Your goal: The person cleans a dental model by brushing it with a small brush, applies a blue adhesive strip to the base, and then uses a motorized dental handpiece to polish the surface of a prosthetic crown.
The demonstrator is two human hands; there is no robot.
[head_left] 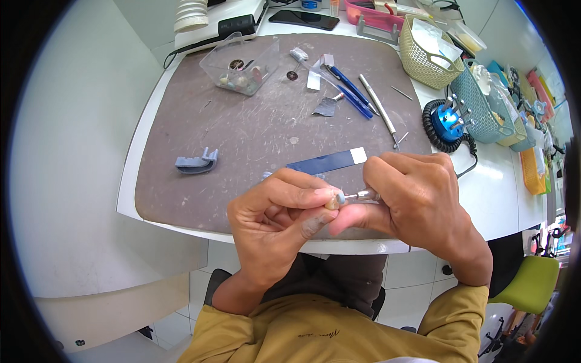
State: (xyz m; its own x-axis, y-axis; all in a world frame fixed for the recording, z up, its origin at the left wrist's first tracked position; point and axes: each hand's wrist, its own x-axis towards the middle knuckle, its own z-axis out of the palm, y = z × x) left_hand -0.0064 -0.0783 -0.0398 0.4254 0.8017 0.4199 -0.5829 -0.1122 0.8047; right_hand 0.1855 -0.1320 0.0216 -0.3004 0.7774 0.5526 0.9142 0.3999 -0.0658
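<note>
Small cream-coloured piece (331,206) is held just below and right of the centre of the frame, pinched between the thumb and fingertips of the left hand (272,212). By the right hand (414,199), a slim metal handpiece (367,194) is gripped in curled fingers, its thumb stretched out to the left. The piece is thus placed between the two hands, above the tip of the right thumb. A rounded blue-grey tip (341,198) is borne by the handpiece; whether the piece is touched by it or only neighboured cannot be told.

Just beyond the hands, a dark blue strip (324,161) is laid on the brown mat (242,133) of the tabletop (502,196). At centre left, a grey-blue moulded part (196,162) is seen; at upper left, small pieces are contained in a clear box (216,65).
</note>
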